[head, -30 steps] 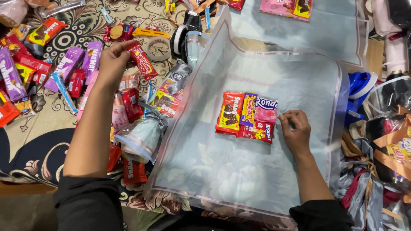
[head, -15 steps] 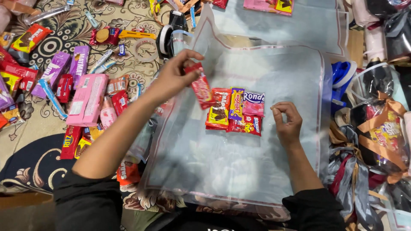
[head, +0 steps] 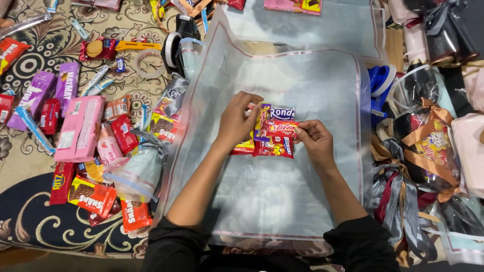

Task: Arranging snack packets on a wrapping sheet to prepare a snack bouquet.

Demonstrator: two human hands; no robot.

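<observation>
Patterned carpet (head: 45, 50) covered the floor, strewn on the left with snack packets, a long pink wafer box (head: 79, 128) and purple bars (head: 65, 85). Over it lay a sheer pale wrapping sheet (head: 282, 191) with a pink border. Near its middle sat a small cluster of snack packets (head: 272, 133), overlapping one another. The left hand (head: 237, 121) rested on the cluster's left side, fingers curled down over the packets. The right hand (head: 313, 140) pinched the right edge of a red packet (head: 278, 128) lying across the top of the cluster. Ribbons and cellophane-wrapped bundles (head: 428, 146) crowded the right side.
</observation>
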